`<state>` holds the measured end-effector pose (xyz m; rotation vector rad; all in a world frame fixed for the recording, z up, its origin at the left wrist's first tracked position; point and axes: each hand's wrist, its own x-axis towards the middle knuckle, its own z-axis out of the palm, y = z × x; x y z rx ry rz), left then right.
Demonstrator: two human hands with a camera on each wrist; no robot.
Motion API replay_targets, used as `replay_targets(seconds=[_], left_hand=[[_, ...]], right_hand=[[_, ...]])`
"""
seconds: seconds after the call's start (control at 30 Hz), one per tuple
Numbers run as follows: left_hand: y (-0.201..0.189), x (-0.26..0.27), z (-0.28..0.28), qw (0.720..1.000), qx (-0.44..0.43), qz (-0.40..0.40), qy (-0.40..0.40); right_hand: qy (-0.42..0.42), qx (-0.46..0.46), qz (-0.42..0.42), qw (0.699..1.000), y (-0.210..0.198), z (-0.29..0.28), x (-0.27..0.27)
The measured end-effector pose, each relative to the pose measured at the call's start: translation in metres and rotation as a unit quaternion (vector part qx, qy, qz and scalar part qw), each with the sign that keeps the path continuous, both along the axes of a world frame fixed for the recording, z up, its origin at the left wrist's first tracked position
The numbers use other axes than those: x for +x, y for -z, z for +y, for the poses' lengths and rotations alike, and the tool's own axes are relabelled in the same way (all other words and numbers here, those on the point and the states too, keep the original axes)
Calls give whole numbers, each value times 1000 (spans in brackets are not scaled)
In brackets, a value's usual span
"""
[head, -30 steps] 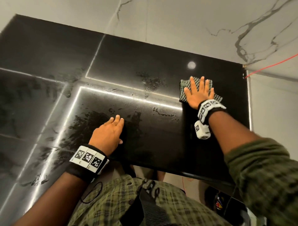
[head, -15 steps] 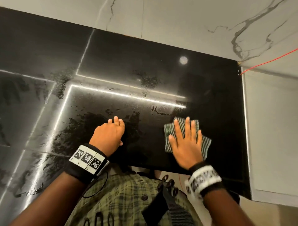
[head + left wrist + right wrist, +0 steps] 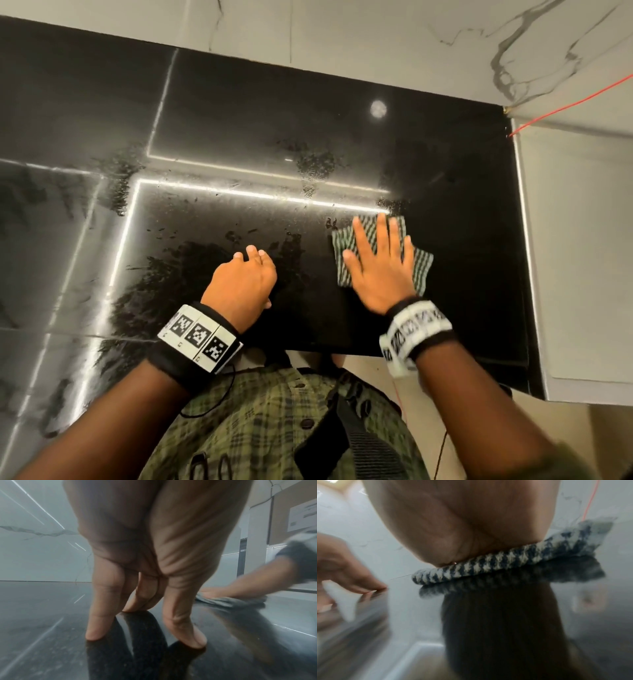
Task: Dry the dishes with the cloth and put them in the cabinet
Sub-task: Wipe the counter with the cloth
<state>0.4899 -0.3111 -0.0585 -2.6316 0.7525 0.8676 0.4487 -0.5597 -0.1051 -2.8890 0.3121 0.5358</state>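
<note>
A folded green-and-white checked cloth lies flat on the glossy black countertop. My right hand presses down on it with straight, spread fingers. From the right wrist camera the cloth shows as a thick folded edge under the palm. My left hand rests on the counter to the left of the cloth, propped on its fingertips and holding nothing. The cloth shows low at the right in the left wrist view. No dishes or cabinet are in view.
Wet patches and streaks spread over the counter around my left hand and further back. A white marble wall runs behind the counter. A pale panel borders the counter's right end, with a red cord above it.
My right hand slid the cloth from the far right of the counter toward me, then slightly away again. The left hand stayed in place.
</note>
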Motion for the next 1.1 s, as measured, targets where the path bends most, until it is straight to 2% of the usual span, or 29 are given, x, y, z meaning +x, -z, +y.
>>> replay_targets(seconds=[0.2,0.3,0.37,0.53,0.67,0.87,0.97,1.1], left_hand=[[2,-1,1,1000,-10,0,-12],[3,-4,1,999,-19,1,-32],[4,-8,2,998,-24,0,-50],[3,-17,4,995,-37,2,-92],[11,-17,8,993,-43,0,-114],[13,-26,4,985,-65,-8,-162],[8,-27,2,977,-89,-7,-194],[2,-32,10,968,-131,-6,-214]], right_hand=[[26,-9,12,1000,3,-16,151],[37,-9,19,999,0,-17,189],[37,-12,17,999,0,-16,194],[27,-4,-1,1000,1,-5,151],[5,7,-43,999,6,27,69],[-47,35,-40,997,7,73,-39],[-86,50,-30,995,4,80,-56],[-122,61,-50,989,-12,60,-59]])
